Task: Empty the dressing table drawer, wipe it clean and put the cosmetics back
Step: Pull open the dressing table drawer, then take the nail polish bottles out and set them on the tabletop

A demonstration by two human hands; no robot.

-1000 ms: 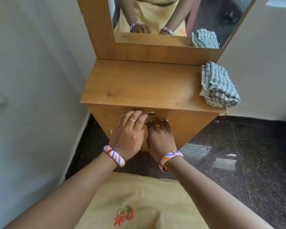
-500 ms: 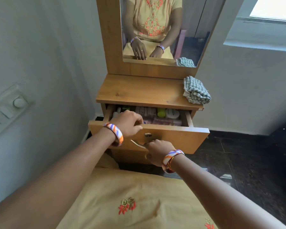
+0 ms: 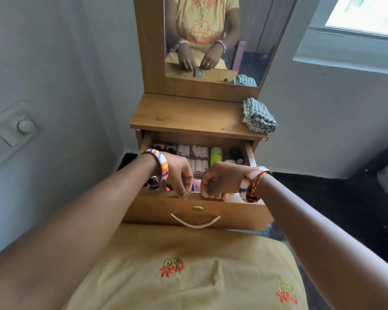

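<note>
Both hands sit at the front edge of the open drawer: left hand and right hand, fingers curled over its top rim, gripping the wood. Just beyond those knuckles lie the cosmetics, a lime-green bottle among them. Farther back and right, a folded checked cloth rests on the dressing table top.

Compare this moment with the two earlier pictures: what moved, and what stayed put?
The drawer went from shut to pulled well out toward the person, baring the cosmetics. The left hand and right hand left the handle and now curl over the front's top edge. The checked cloth stayed on the tabletop.
</note>
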